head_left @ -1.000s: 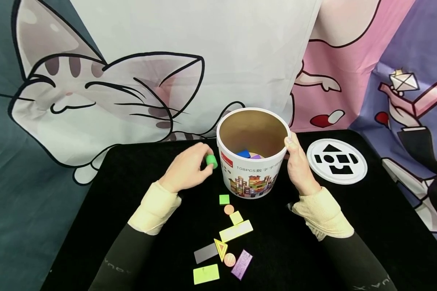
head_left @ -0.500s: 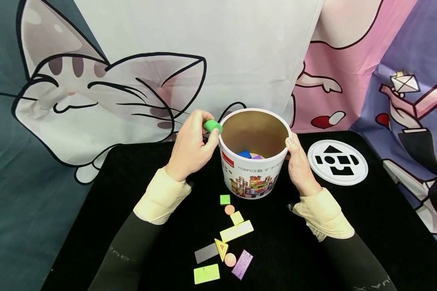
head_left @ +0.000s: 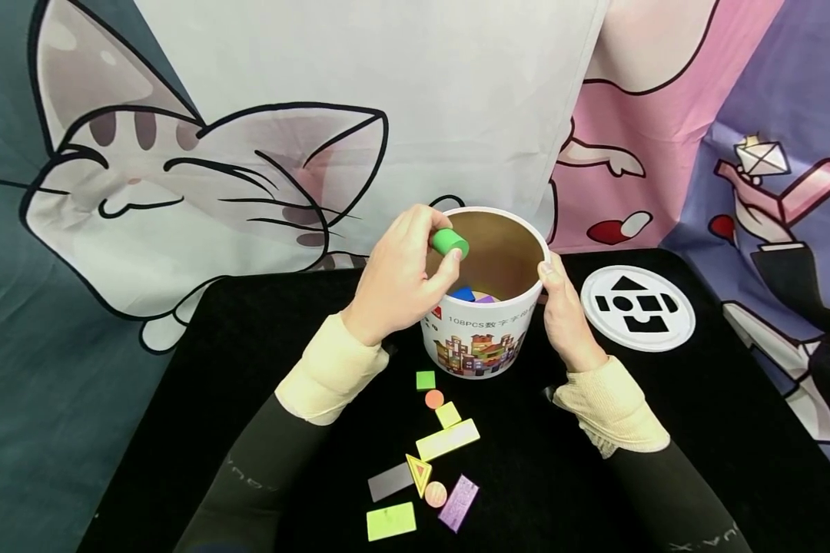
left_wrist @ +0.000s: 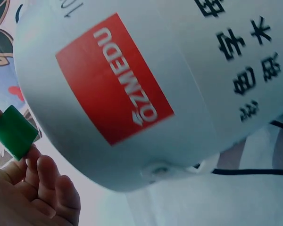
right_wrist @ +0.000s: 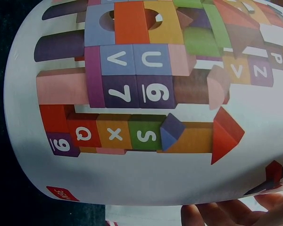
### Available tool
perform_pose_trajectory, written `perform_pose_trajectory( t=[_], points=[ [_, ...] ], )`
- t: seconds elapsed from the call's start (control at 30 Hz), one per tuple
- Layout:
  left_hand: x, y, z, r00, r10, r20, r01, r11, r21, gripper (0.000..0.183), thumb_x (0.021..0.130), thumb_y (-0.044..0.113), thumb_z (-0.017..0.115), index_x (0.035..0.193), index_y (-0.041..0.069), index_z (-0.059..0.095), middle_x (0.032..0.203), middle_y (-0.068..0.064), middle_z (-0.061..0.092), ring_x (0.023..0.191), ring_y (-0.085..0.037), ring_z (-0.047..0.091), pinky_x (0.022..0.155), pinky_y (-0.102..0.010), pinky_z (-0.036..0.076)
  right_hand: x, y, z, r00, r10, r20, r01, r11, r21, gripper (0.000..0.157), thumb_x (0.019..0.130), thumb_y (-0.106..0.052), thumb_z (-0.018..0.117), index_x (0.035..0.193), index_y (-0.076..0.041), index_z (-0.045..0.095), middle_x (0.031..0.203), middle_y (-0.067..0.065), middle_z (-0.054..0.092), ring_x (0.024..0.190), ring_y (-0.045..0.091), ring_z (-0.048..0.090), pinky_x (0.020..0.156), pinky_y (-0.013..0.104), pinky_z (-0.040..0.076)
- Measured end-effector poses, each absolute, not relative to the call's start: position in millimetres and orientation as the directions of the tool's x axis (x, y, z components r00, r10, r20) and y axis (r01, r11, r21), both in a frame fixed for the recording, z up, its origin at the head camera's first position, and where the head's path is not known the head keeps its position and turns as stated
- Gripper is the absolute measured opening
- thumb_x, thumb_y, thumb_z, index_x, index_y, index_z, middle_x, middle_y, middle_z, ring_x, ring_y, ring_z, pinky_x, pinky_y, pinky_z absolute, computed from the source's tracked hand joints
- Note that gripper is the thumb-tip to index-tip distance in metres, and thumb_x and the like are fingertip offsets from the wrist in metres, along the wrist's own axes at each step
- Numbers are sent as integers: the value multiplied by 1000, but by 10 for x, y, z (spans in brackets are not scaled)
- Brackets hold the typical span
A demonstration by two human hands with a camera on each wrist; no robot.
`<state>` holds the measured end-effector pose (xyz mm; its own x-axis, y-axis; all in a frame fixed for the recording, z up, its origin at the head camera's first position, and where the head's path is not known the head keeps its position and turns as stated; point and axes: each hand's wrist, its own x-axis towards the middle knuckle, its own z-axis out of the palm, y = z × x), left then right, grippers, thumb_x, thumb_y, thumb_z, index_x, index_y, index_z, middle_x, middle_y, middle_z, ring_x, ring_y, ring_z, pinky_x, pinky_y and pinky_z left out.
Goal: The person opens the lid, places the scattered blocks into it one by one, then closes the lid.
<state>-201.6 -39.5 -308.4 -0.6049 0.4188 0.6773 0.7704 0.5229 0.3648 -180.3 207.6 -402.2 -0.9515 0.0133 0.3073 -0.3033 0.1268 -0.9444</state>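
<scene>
Between thumb and fingers my left hand (head_left: pixel 404 273) pinches a green cylinder block (head_left: pixel 450 242), held over the left rim of a white bucket (head_left: pixel 480 338). In the left wrist view the same green block (left_wrist: pixel 15 133) shows beside the bucket's red label. My right hand (head_left: pixel 569 319) grips the bucket's right rim, thumb on the near side; its fingers (right_wrist: pixel 226 213) show at the bottom of the right wrist view. Inside the bucket lie a blue block (head_left: pixel 463 294) and a purple block (head_left: pixel 485 299); the rest of its floor is hidden by the wall.
On the black tabletop in front of the bucket lie several blocks, among them a green square (head_left: pixel 425 380), a long yellow block (head_left: pixel 447 439), a yellow triangle (head_left: pixel 419 475) and a purple block (head_left: pixel 459 503). A white lid with shaped holes (head_left: pixel 638 332) lies at the right.
My left hand has lifted the green cylinder block from beside the bucket and carried it up and right over the rim. The right hand keeps its grip on the bucket.
</scene>
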Motion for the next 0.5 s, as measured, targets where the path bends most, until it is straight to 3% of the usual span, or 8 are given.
perform_pose_trajectory(
  t=[0.5],
  points=[
    [-1997,-228,-3074,-564,490,664,805,506,311,26,94,25,62,114,8,59,102,-1,58,92,-16,50,83,-28,43,-1789,2079,-4017,-958,22,287,-281,142,-949,56,108,-31,27,156,-5,38,149,17,44,132,25,40,99,34,36]
  ],
)
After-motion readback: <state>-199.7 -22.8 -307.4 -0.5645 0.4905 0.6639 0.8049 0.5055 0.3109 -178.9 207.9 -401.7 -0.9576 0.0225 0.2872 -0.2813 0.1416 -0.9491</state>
